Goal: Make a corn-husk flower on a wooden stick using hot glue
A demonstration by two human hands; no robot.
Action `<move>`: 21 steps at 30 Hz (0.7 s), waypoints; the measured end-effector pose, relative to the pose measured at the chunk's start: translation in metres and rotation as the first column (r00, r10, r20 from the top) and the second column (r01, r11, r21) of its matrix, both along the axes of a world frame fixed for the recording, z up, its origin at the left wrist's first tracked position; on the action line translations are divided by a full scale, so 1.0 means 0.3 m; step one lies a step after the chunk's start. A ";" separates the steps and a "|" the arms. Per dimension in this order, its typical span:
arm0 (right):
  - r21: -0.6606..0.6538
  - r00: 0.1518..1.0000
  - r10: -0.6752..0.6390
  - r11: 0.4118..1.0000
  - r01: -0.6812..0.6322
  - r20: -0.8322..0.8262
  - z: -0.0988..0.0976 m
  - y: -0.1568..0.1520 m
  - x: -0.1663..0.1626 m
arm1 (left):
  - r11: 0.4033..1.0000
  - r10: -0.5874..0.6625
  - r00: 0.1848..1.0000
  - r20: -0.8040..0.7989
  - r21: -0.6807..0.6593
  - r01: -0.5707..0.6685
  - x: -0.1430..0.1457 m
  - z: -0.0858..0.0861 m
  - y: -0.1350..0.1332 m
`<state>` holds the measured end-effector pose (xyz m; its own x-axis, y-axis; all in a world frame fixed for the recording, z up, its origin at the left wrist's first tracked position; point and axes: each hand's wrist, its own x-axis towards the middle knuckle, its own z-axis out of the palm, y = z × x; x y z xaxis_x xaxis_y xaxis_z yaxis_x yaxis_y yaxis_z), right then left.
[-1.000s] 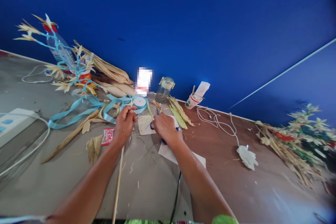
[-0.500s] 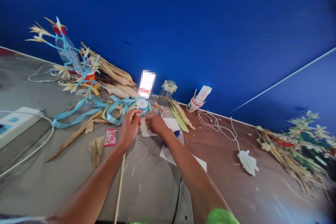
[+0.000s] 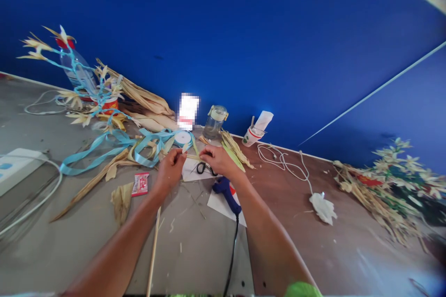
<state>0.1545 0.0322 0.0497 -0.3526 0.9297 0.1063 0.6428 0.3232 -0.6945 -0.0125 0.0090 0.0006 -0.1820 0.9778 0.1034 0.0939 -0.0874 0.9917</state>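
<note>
My left hand (image 3: 171,168) is closed in a pinch, with a small pale piece of corn husk (image 3: 185,148) showing at its fingertips. To its right my right hand (image 3: 219,161) is pinched too, close to the end of a thin pale strip (image 3: 193,157) that spans the gap between the hands. What exactly its fingertips grip is too small to name. Black-handled scissors (image 3: 201,168) lie on white paper (image 3: 190,174) just below the hands. A blue glue gun (image 3: 228,195) rests beside my right forearm. Behind the hands sits a roll of light-blue ribbon (image 3: 183,138).
Loose blue ribbon (image 3: 81,160) and dried husks (image 3: 139,100) spread leftward. Wrapped blue stems with husk flowers (image 3: 99,97) stand at the left. A glass jar (image 3: 214,123), a paper cup (image 3: 252,136) and a white cable (image 3: 292,169) are at the back; a red packet (image 3: 140,184) lies nearer.
My right hand has shifted right, widening the gap between the hands, and the thin strip now shows. The scissors and glue gun have come into clearer view. The whole view has shifted slightly.
</note>
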 end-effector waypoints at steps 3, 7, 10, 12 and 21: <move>0.017 1.000 0.028 0.999 -0.028 0.013 0.017 -0.002 0.014 | 1.000 -0.009 1.000 0.010 0.009 0.009 -0.002 0.002 -0.001; 0.051 0.993 0.099 0.993 -0.103 0.066 0.013 -0.002 0.015 | 0.999 -0.041 0.998 0.037 -0.003 0.041 -0.004 -0.003 0.002; 0.065 0.992 0.097 0.993 -0.102 0.082 0.007 -0.001 0.007 | 0.996 -0.084 0.995 0.050 -0.021 0.085 0.000 -0.011 0.003; 0.064 0.993 0.095 0.993 -0.099 0.071 0.003 0.000 0.002 | 0.994 -0.108 0.993 0.041 -0.023 0.109 0.002 -0.018 0.005; 0.071 0.984 0.175 0.982 -0.177 0.032 -0.019 -0.009 -0.003 | 0.981 -0.193 0.978 -0.084 -0.040 0.190 0.002 -0.015 -0.009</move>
